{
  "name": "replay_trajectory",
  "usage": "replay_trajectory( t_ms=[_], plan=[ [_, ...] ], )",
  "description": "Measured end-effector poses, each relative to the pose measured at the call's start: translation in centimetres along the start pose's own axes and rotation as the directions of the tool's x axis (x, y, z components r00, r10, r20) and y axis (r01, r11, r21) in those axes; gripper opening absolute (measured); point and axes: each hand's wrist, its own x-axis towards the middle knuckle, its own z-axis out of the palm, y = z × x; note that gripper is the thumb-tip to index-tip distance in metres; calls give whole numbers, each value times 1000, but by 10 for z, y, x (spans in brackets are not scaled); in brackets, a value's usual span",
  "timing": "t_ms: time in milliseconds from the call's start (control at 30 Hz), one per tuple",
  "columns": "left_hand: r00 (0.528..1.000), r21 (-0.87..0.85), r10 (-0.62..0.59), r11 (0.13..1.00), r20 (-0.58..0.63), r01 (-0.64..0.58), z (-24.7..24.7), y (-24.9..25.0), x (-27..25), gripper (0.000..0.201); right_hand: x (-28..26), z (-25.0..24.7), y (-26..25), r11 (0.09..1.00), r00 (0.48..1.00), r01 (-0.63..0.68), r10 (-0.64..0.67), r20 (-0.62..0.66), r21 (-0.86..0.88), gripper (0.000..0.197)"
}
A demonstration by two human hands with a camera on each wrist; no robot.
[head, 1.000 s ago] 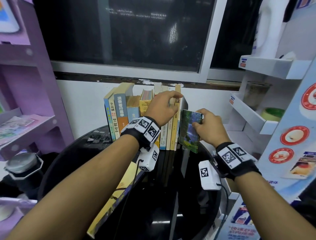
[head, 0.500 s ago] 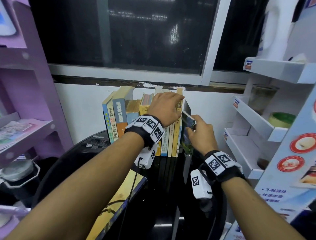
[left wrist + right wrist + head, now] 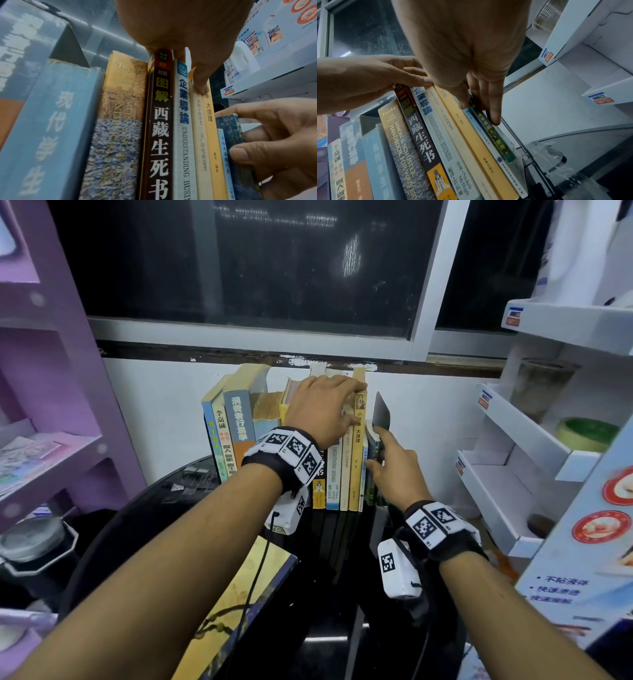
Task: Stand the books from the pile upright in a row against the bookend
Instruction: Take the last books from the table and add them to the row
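Likely light, stiff: thin green book point(image 3: 371, 470) is pressed in by straight right hand point(image 3: 394, 470) fingers; row point(image 3: 342, 460) tops are steadied by flat left hand point(image 3: 323, 409).

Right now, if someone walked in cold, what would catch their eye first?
The row of upright books at the back of the black table, against the white wall. The left hand rests on their tops while the right hand presses a small green book in at the row's right end, beside the metal bookend.
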Motion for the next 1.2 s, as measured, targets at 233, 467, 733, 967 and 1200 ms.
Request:
replay_trajectory(
  t_ms=[233, 467, 733, 967, 1200],
  plan=[
    [1000, -54, -12, 998, -21, 11, 2, -2, -3, 51, 9, 5, 8, 999, 999, -10, 9, 38, 34, 59],
    [1000, -43, -14, 999, -27, 13, 4, -3, -3, 51, 13, 4, 11, 998, 998, -2, -2, 68, 57, 62],
    [999, -51, -21, 998, -25, 20, 5, -3, -3, 51, 14, 7, 17, 998, 995, -2, -4, 97, 62, 62],
    [999, -66, -25, 998, -31, 23, 6, -3, -4, 50, 9, 13, 27, 998, 993, -3, -4, 115, 65, 59],
    [999, -65, -15, 998, -44, 12, 8, -4, -3, 51, 14, 18, 32, 998, 995, 0, -6, 101, 55, 60]
  ],
)
